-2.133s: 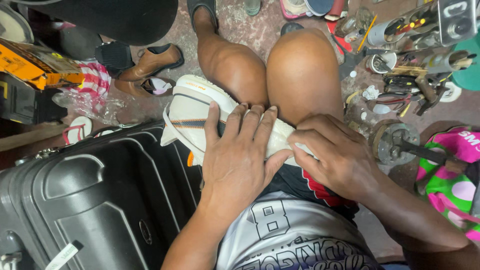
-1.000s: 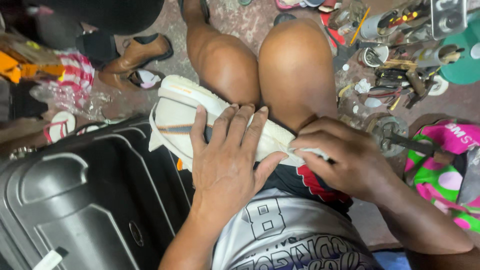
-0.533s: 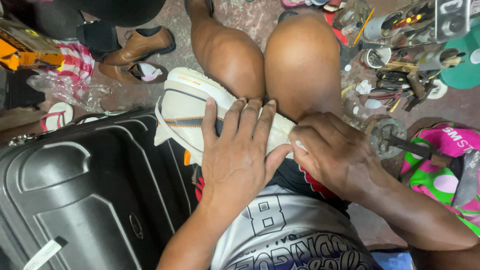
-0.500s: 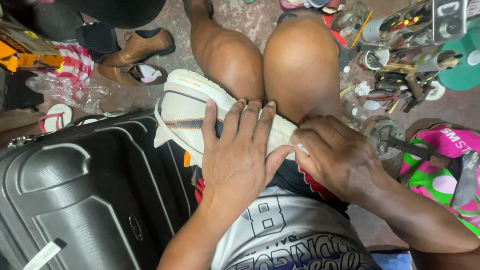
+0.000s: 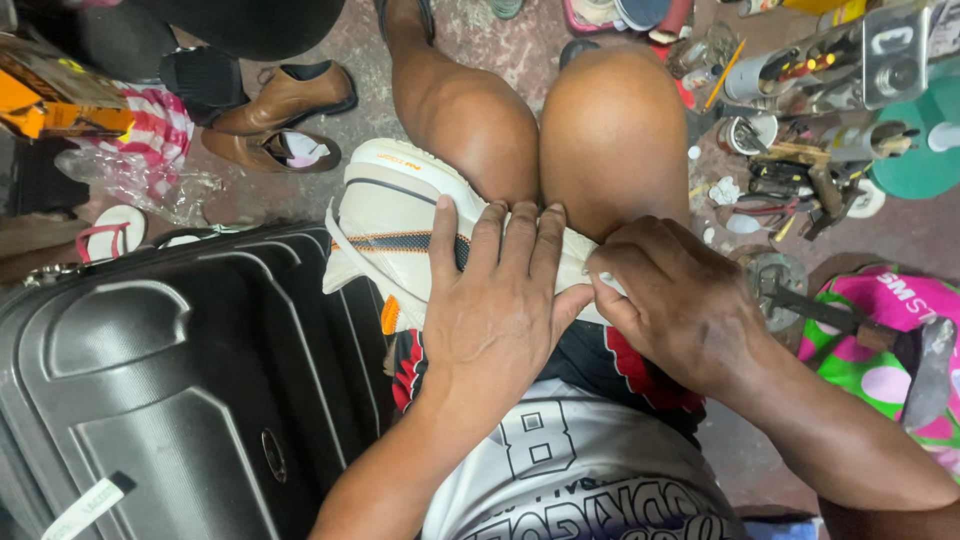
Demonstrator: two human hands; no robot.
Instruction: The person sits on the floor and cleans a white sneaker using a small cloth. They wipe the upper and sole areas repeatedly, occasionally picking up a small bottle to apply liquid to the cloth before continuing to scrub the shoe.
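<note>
So: white sneaker (image 5: 400,215) lies across the lap, toe pointing away from the body, wedged against the left knee. Upper looks smooth synthetic, cream-white, with a dark mesh band and orange trim; sole edge is rounded and thick. Left hand (image 5: 495,310) lies flat on the sneaker, fingers spread and pressing down, palm on it, not wrapped around it. Right hand (image 5: 680,300) is curled at the sneaker's heel end, fingertips pinched on the edge; can't tell if it holds a tool. Black hard-shell suitcase (image 5: 170,390) sits just left of the sneaker, ribbed moulded plastic, closed, touching its side. Beyond the sneaker, on the speckled concrete floor: brown leather shoes (image 5: 285,105), glossy, one on its side. Right of the sneaker, past the right knee: a clutter of metal tools (image 5: 800,170) and small tins, contents too small to tell. Pink-and-green bag (image 5: 880,340) beside the right forearm, soft printed fabric.
</note>
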